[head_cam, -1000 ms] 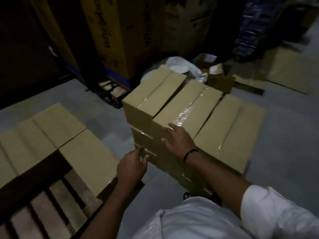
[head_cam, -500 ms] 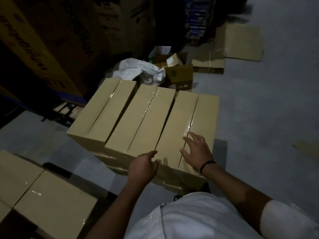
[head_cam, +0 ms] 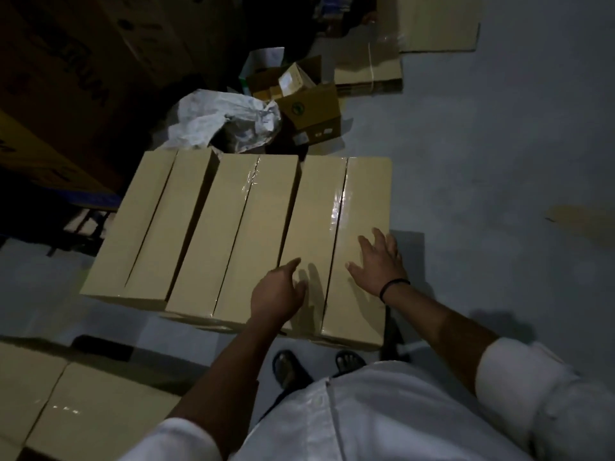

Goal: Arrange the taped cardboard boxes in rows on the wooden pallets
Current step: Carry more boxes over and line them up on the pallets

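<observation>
- More taped boxes (head_cam: 83,410) lie close by at 8 o'clock.
- The left hand (head_cam: 278,294) hangs over the near left edge of the right box (head_cam: 362,201). Its fingers are loose and hold nothing.
- The right hand (head_cam: 379,264) is spread wide over the same box, apart from the left hand.
- The right box sits at 12 o'clock, with the middle box (head_cam: 239,227) and the left box (head_cam: 149,221) in a row beside it.
- A white bag (head_cam: 226,118) lies behind at 11 o'clock.
- Flat cardboard (head_cam: 439,21) lies far off at 1 o'clock.
</observation>
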